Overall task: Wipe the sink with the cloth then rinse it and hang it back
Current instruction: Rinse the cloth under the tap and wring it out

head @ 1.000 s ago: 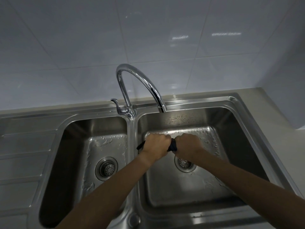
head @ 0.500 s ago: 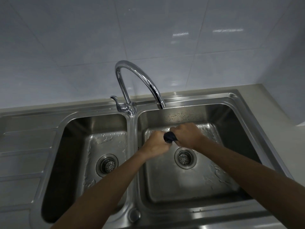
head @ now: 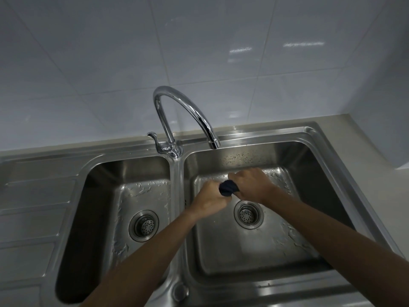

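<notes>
A dark blue cloth (head: pixel 228 188) is bunched into a tight roll between my two fists over the right basin of the steel double sink (head: pixel 327 165). My left hand (head: pixel 209 199) grips its near end, and my right hand (head: pixel 251 185) grips its far end, slightly higher. Only a short piece of the cloth shows between the fists. Both hands hang above the right drain strainer (head: pixel 248 214). The chrome faucet (head: pixel 186 111) arches over the right basin, and no water runs from its spout.
The faucet lever (head: pixel 153 137) sits behind the divider between the basins. The left basin has its own drain strainer (head: pixel 143 226) and water drops. A ribbed drainboard (head: pixel 31 209) lies at the left, beige counter (head: pixel 363 138) at the right, white tiled wall behind.
My fists have turned against each other on the cloth: the right hand rose and moved back, the left dropped nearer. The dark tail left of my left fist is gone from sight.
</notes>
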`<state>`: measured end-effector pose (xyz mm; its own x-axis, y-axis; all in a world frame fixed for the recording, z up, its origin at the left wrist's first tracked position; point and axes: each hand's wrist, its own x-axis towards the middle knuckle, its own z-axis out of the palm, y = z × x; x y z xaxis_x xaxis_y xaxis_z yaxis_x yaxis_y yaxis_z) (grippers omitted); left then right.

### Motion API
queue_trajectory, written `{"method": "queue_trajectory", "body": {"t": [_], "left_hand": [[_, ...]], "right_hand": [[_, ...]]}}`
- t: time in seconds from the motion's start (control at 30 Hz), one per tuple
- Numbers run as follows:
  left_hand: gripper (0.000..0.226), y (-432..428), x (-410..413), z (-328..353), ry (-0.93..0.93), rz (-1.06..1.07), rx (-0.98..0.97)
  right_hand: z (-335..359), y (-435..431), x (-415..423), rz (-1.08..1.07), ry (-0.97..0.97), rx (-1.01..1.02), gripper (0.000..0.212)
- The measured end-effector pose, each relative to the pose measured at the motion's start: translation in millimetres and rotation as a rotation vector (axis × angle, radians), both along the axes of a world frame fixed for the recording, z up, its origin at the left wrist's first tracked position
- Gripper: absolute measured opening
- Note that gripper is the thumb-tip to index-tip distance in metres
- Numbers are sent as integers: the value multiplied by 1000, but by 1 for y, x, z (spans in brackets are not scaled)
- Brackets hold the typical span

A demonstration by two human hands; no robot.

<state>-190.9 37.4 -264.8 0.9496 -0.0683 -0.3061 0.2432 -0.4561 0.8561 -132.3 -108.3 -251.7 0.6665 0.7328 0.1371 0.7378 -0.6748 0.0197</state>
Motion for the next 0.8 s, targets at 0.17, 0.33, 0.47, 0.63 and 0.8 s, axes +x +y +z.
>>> {"method": "queue_trajectory", "body": {"t": [0.17, 0.33, 0.47, 0.63, 0.8], "left_hand": [[28, -1, -2, 9, -10, 59, 63], [15, -3, -5, 29, -131, 38, 169], [15, -5, -4, 29, -167, 34, 203], [15, 4, 0, 15, -91, -24, 380], [21, 0, -3, 16, -85, -30, 322]], "right_hand": [[-5, -2, -2, -229, 38, 167, 32], [-6, 5, -8, -452, 313, 319, 14], [-10, 8, -9, -566, 467, 316, 17], [-5, 2, -10, -469, 337, -1, 25], [-2, -4, -11, -391, 314, -87, 28]]}}
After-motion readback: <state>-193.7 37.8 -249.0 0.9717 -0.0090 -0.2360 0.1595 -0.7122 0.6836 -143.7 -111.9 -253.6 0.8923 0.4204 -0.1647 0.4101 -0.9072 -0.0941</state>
